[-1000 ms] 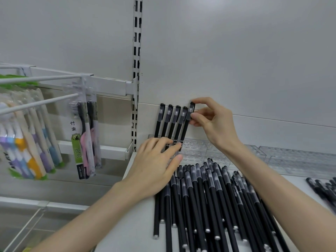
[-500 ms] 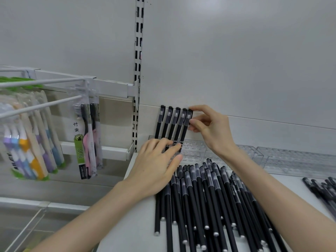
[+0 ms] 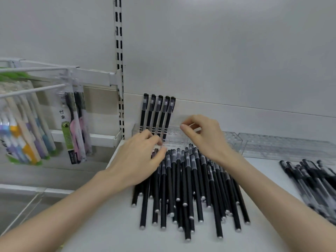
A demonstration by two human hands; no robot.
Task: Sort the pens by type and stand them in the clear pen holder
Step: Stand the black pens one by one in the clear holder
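Observation:
Several black pens [image 3: 157,113] stand in a row at the left end of the clear pen holder [image 3: 177,137], leaning against the back wall. A pile of matte black pens [image 3: 189,188] lies flat on the white shelf in front of the holder. My left hand [image 3: 138,160] rests palm down on the pile's far left end, fingertips at the holder's front edge; whether it pinches a pen is hidden. My right hand [image 3: 203,137] hovers over the holder to the right of the standing pens, fingers loosely curled and holding nothing.
More clear holders [image 3: 283,146] line the back wall to the right. A second pile of clear-barrelled black pens [image 3: 312,182] lies at the right edge. Packaged toothbrushes [image 3: 72,124] hang from hooks on the left, beyond the shelf's left edge and the slotted upright [image 3: 119,70].
My right hand pushed the fifth pen down into the holder, let go of it and dropped lower to the right. The left hand stayed on the pile.

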